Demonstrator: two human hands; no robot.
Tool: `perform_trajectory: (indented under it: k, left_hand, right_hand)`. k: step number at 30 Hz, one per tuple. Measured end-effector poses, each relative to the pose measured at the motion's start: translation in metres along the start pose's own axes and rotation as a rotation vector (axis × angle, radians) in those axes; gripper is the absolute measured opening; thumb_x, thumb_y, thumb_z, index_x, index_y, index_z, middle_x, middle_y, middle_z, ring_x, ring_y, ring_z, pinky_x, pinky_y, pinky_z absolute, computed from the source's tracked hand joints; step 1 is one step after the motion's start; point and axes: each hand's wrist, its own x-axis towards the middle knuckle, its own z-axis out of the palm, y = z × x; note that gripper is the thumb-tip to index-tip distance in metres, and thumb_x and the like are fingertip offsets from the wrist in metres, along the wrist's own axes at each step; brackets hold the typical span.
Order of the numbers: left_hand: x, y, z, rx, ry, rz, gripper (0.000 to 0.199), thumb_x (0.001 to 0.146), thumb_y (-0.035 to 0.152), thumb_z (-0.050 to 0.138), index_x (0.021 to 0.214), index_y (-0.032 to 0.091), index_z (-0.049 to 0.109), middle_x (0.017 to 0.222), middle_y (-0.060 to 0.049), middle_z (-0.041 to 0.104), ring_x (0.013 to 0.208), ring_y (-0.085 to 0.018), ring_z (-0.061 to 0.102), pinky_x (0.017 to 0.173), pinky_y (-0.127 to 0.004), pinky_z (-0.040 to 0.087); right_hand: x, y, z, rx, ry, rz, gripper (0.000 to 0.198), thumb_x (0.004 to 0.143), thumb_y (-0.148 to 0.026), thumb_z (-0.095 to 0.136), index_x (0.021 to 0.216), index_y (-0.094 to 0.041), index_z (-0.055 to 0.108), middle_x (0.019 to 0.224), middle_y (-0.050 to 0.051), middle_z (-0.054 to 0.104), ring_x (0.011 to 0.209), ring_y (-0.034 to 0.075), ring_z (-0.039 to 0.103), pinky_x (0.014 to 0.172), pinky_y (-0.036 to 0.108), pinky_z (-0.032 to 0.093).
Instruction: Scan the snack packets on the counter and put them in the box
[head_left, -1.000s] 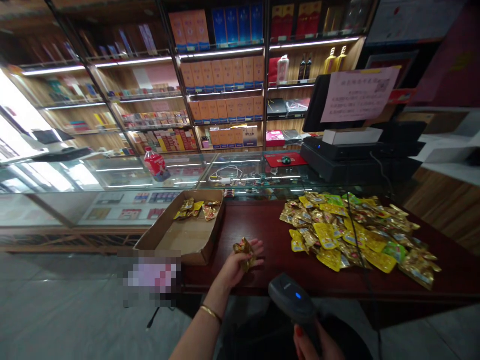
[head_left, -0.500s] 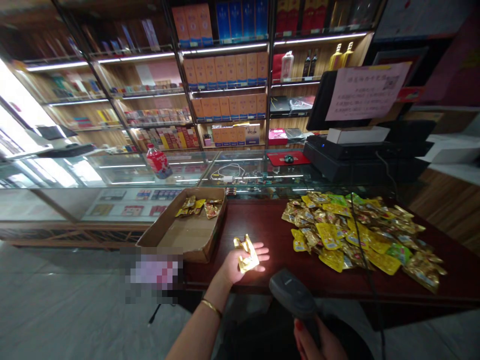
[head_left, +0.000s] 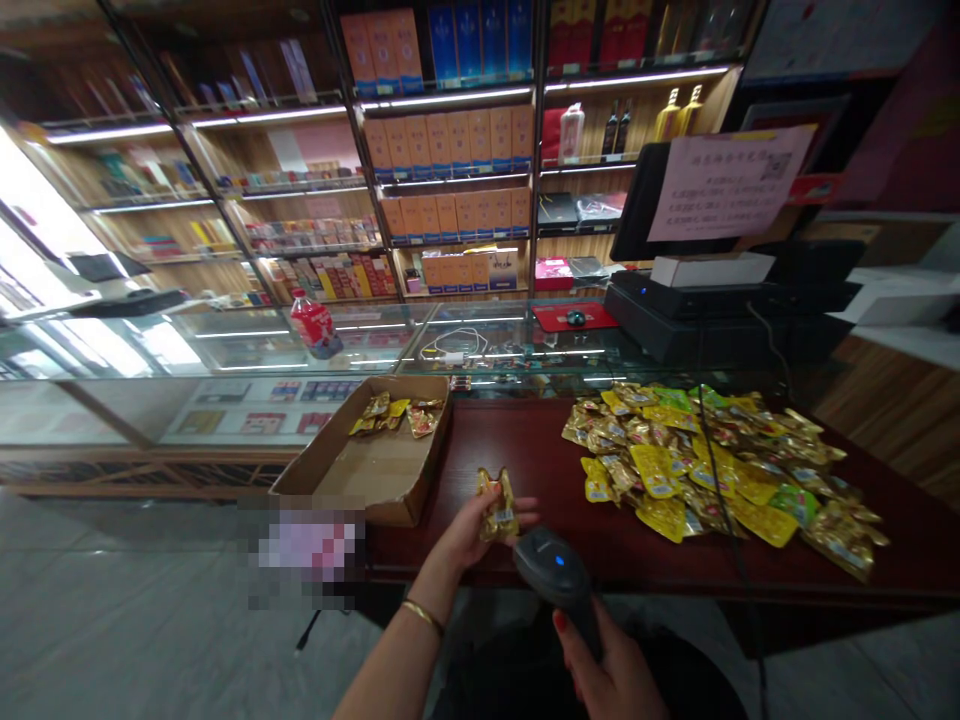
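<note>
A small gold snack packet [head_left: 498,508] lies across the palm of my left hand [head_left: 469,532], held there by the thumb while the other fingers stretch out behind it. My right hand [head_left: 611,665] is wrapped round the handle of a dark barcode scanner [head_left: 553,568]. The scanner's head is close to the packet, and a blue light glows on its top. To the left, a shallow cardboard box [head_left: 352,478] holds several similar packets [head_left: 390,412]. On the right of the dark red table [head_left: 517,440], a wide heap of gold, yellow and green packets [head_left: 690,460] is spread out.
A black cable [head_left: 721,490] runs over the heap. Behind the table stands a glass display counter [head_left: 367,335] with a red bottle [head_left: 313,325], a white cable [head_left: 454,350] and a mouse [head_left: 575,318] on it. A monitor [head_left: 641,205] with a pink paper sign is at the back right.
The scanner has moved left and closer to the packet. Its bright light on my left hand has gone out, and a blue light shows on top. My thumb has come over the packet.
</note>
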Motion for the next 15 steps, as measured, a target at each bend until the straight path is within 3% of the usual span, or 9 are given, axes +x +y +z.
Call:
perform_trajectory:
  k: [4, 7, 11, 15]
  left_hand:
    - [0.002, -0.002, 0.0, 0.043, 0.0, -0.035, 0.05, 0.096, 0.059, 0.061, 0.114, 0.013, 0.07, 0.13, -0.024, 0.073, 0.118, -0.036, 0.072, 0.1, -0.048, 0.055]
    - [0.001, -0.001, 0.002, 0.035, -0.012, -0.063, 0.056, 0.095, 0.062, 0.062, 0.113, 0.009, 0.072, 0.128, -0.025, 0.074, 0.121, -0.038, 0.071, 0.108, -0.05, 0.051]
    - [-0.004, 0.002, 0.009, -0.016, 0.042, -0.001, 0.046, 0.095, 0.052, 0.069, 0.117, 0.012, 0.069, 0.118, -0.022, 0.078, 0.11, -0.036, 0.076, 0.092, -0.044, 0.061]
    - [-0.009, 0.007, 0.013, -0.083, 0.016, 0.01, 0.039, 0.094, 0.039, 0.07, 0.122, 0.012, 0.068, 0.118, -0.02, 0.078, 0.106, -0.034, 0.077, 0.075, -0.036, 0.064]
  right_hand:
    - [0.01, -0.002, 0.004, -0.005, -0.08, -0.065, 0.071, 0.089, -0.086, 0.046, 0.098, -0.022, 0.076, 0.056, 0.002, 0.065, 0.054, 0.022, 0.066, 0.053, 0.027, 0.053]
    - [0.013, -0.001, 0.006, -0.024, -0.074, -0.102, 0.069, 0.092, -0.085, 0.044, 0.096, -0.023, 0.076, 0.055, 0.001, 0.064, 0.053, 0.023, 0.067, 0.053, 0.028, 0.053]
    - [0.012, -0.002, 0.005, -0.045, -0.052, -0.116, 0.069, 0.092, -0.085, 0.043, 0.096, -0.024, 0.076, 0.055, 0.002, 0.065, 0.054, 0.024, 0.068, 0.053, 0.029, 0.054]
    - [0.008, -0.004, -0.001, -0.046, -0.041, -0.086, 0.072, 0.091, -0.087, 0.042, 0.097, -0.023, 0.076, 0.053, 0.002, 0.064, 0.052, 0.024, 0.067, 0.052, 0.029, 0.053]
